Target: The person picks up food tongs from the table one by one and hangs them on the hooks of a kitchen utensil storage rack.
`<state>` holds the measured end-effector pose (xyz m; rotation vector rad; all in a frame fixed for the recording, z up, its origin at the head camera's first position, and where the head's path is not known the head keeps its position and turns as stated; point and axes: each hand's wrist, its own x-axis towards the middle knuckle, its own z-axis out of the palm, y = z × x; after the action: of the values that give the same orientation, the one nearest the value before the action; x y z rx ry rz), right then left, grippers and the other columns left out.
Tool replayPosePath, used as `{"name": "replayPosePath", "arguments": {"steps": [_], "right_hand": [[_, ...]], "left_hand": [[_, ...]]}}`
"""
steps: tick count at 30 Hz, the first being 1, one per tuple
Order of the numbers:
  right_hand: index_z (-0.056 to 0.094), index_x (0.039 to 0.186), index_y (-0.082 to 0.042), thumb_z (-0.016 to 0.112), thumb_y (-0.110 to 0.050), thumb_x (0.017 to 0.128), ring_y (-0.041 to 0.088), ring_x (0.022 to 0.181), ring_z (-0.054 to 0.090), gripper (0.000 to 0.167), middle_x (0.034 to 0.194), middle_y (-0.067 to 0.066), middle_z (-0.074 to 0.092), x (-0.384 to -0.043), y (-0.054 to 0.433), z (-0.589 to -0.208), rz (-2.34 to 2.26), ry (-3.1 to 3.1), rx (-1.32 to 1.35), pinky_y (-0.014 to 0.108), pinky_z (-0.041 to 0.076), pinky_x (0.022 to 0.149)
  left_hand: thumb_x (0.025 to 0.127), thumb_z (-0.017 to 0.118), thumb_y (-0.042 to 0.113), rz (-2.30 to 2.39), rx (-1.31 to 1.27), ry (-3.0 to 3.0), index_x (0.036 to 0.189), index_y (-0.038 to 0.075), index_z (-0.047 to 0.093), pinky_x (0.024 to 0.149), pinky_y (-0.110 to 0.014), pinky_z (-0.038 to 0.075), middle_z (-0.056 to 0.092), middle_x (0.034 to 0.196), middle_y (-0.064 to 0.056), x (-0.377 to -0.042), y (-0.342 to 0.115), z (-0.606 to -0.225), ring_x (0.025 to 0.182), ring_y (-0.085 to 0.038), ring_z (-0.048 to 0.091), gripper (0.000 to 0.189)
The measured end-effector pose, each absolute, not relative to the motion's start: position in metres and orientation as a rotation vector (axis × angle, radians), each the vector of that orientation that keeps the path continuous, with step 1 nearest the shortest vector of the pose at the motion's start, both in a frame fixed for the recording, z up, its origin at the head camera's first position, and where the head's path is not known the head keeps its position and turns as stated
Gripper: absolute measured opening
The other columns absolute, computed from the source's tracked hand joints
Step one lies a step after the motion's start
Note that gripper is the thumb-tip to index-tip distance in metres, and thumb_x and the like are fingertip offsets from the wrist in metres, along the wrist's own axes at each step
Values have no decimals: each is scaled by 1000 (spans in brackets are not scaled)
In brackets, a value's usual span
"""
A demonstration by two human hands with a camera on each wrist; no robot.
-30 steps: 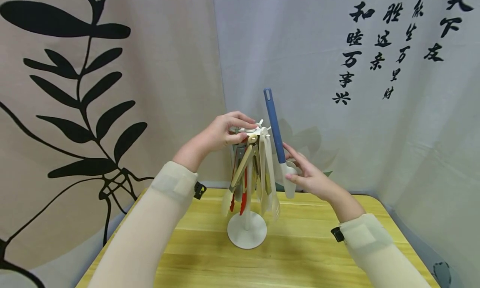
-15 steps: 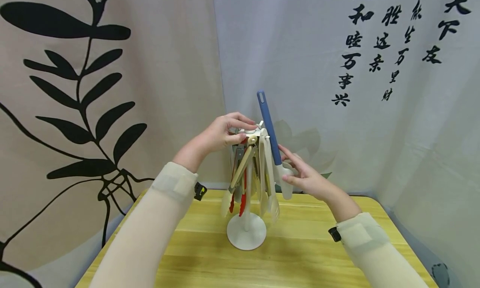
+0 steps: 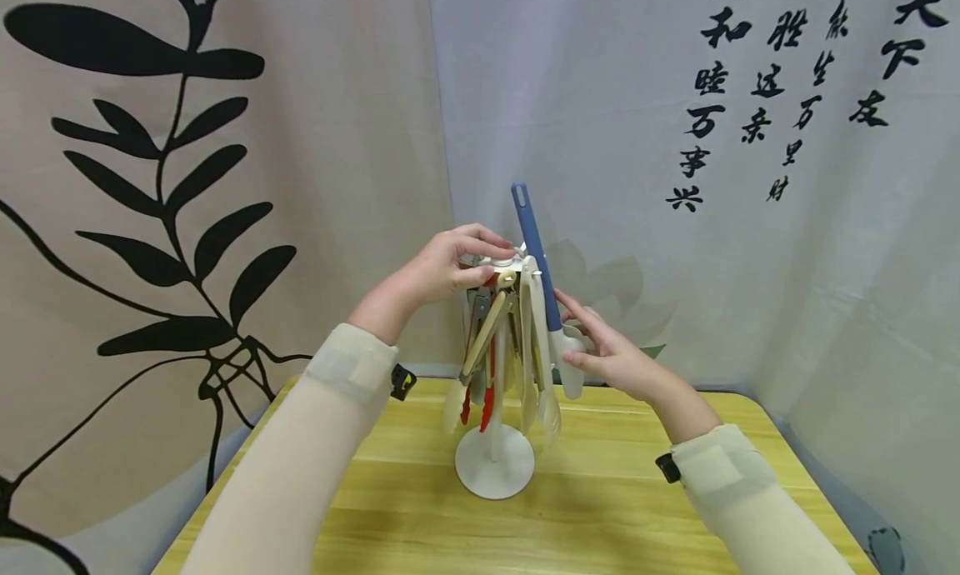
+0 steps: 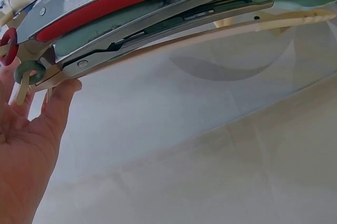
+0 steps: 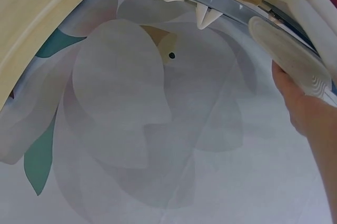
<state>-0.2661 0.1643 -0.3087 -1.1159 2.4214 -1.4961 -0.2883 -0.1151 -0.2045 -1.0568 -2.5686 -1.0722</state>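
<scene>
A white rotating-style utensil stand [image 3: 495,477] stands upright on the table, hung round with several kitchen tongs. My left hand [image 3: 446,262] grips its top, thumb at the front rim and fingers over the crown. Tan tongs [image 3: 483,337] face me, with red-tipped tongs [image 3: 487,410] behind. In the left wrist view, red tongs [image 4: 158,0] and green tongs [image 4: 113,28] hang by end loops beside that hand. On the stand's right side, my right hand [image 3: 618,358] holds a blue-handled utensil with a pale paddle-like head [image 3: 572,375], its blue handle [image 3: 534,242] pointing up, tilted left.
The wooden table [image 3: 420,525] extends around the stand's base. Behind it hangs a pale curtain [image 3: 360,142] with black leaf prints and dark lettering. Black wrist cameras [image 3: 402,381] sit at both cuffs.
My right hand has moved left with the blue-handled utensil, bringing its handle against the stand's upper right side in the head view. My left hand stays on the top.
</scene>
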Motion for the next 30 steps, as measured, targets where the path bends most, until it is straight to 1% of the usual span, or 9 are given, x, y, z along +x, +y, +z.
{"name": "replayPosePath", "arguments": {"steps": [2, 4, 7, 9, 11, 14, 17, 19, 30], "right_hand": [[11, 152, -35, 57, -12, 94, 42, 136, 26, 77, 135, 13, 32, -266, 164, -310, -1488, 2426, -1114, 51, 42, 99], [12, 152, -34, 57, -11, 94, 40, 133, 29, 77, 134, 13, 32, -266, 164, -311, -1480, 2430, -1114, 43, 47, 94], [12, 152, -33, 57, -11, 94, 38, 130, 31, 77, 133, 13, 33, -267, 164, -313, -1477, 2434, -1118, 31, 48, 86], [12, 152, -33, 57, -11, 94, 37, 129, 33, 77, 133, 13, 33, -267, 164, -315, -1480, 2432, -1119, 28, 48, 83], [12, 152, -34, 58, -11, 94, 37, 129, 33, 77, 133, 13, 33, -267, 164, -317, -1482, 2431, -1117, 30, 49, 84], [12, 152, -34, 57, -13, 94, 39, 133, 31, 77, 134, 12, 33, -268, 165, -320, -1477, 2431, -1111, 39, 47, 92], [12, 152, -34, 57, -14, 94, 40, 136, 28, 77, 134, 12, 33, -268, 166, -324, -1470, 2437, -1110, 50, 40, 100], [11, 152, -35, 57, -15, 94, 40, 136, 28, 76, 134, 12, 33, -268, 166, -325, -1467, 2440, -1109, 53, 37, 101], [11, 151, -37, 58, -17, 94, 40, 137, 25, 76, 138, 11, 31, -266, 168, -334, -1488, 2425, -1066, 58, 34, 104]], "left_hand": [[91, 63, 12, -1067, -1050, -2573, 118, 10, 68, 101, -42, 42, 56, 127, -5, -288, -115, -205, 124, -22, 44, 28], [91, 63, 12, -1072, -1042, -2576, 118, 10, 68, 101, -42, 42, 56, 127, -5, -288, -115, -205, 124, -22, 44, 28], [91, 63, 11, -1085, -1035, -2575, 117, 10, 68, 101, -42, 42, 56, 127, -5, -287, -115, -205, 124, -22, 44, 27], [90, 63, 11, -1091, -1034, -2572, 117, 9, 68, 101, -43, 42, 56, 127, -6, -287, -115, -205, 124, -23, 44, 27], [90, 63, 10, -1091, -1035, -2569, 117, 9, 68, 102, -43, 42, 56, 127, -6, -287, -115, -204, 124, -23, 44, 27], [90, 63, 11, -1085, -1031, -2570, 117, 9, 68, 102, -43, 42, 56, 127, -6, -286, -115, -204, 125, -23, 44, 27], [91, 63, 12, -1091, -1021, -2573, 117, 10, 68, 102, -43, 42, 55, 127, -5, -286, -115, -204, 125, -23, 44, 27], [91, 63, 12, -1095, -1018, -2573, 117, 10, 68, 102, -43, 42, 55, 127, -5, -285, -114, -204, 125, -22, 44, 27], [91, 63, 12, -1097, -1019, -2573, 118, 10, 68, 102, -42, 42, 55, 128, -4, -286, -114, -205, 126, -22, 43, 27]]}}
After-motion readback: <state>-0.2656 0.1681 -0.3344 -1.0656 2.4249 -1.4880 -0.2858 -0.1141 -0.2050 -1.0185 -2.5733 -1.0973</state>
